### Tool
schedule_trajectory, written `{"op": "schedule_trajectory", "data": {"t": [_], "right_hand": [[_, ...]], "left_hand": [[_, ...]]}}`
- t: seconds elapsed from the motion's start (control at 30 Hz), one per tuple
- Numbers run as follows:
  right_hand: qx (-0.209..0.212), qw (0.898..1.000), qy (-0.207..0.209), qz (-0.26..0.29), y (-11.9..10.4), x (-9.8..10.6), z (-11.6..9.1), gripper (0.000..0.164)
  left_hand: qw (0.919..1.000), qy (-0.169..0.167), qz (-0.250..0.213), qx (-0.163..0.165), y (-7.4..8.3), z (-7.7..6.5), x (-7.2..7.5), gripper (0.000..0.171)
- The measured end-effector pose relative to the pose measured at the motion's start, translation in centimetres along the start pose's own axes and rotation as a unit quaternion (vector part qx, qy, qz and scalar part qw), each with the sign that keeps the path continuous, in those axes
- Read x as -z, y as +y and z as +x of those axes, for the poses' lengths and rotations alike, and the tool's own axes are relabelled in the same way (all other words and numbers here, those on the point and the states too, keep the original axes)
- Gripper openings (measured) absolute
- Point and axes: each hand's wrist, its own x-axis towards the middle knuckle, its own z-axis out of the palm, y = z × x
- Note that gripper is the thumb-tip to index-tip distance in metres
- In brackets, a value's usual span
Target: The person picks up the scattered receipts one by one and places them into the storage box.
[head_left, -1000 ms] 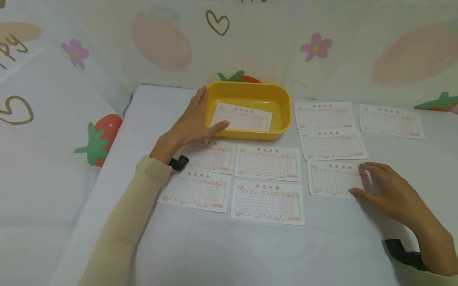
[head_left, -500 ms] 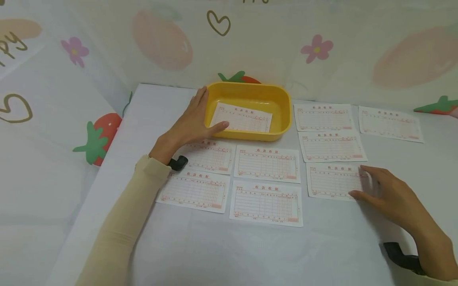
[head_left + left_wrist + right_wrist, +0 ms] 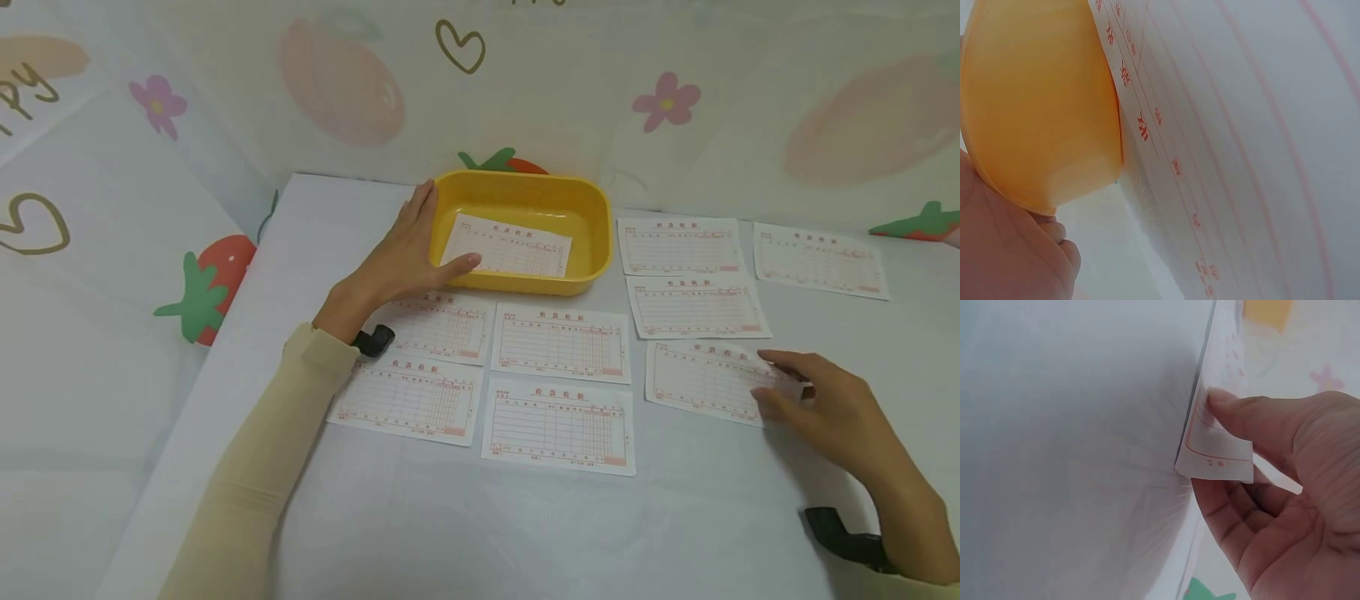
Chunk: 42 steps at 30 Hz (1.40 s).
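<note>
My left hand holds the left end of a yellow plastic tray, its thumb over the front rim. One receipt slip printed in red lies inside the tray. On the right, my right hand pinches the right edge of another receipt slip, which bends up slightly there. In the right wrist view the thumb lies on the printed face of that slip, with fingers behind it. The left wrist view has the tray's wall beside a slip on the table.
Receipt slips lie in front of the tray, among them a front one and a left one. More slips lie right of the tray, one at the far right. A patterned cloth hangs behind the white table.
My right hand has drawn its fingers together on the slip's right edge and shifted slightly right; the slip has tilted and bent up. My left hand and the tray have stayed put.
</note>
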Motion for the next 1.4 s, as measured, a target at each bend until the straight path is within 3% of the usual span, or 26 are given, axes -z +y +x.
{"op": "schedule_trajectory", "data": {"t": [0.27,0.57,1.1,1.4], "right_hand": [[0.005,0.999,-0.025,0.021,0.6,0.5,-0.2,0.036],[-0.03,0.998,-0.053,0.025,0.3,1.5,-0.3,0.026],[-0.088,0.99,-0.025,0.112,0.7,2.9,-0.5,0.027],[-0.109,0.974,0.008,0.199,0.0,3.2,0.1,0.015]], "left_hand": [[1.0,0.0,-0.001,-0.001,-0.1,0.1,0.0,0.124],[1.0,0.0,-0.002,-0.006,-0.3,0.1,-0.1,0.124],[0.9999,0.008,-0.004,-0.012,-0.2,0.1,0.1,0.123],[0.9998,0.01,-0.012,-0.014,-0.1,0.0,0.0,0.122]]}}
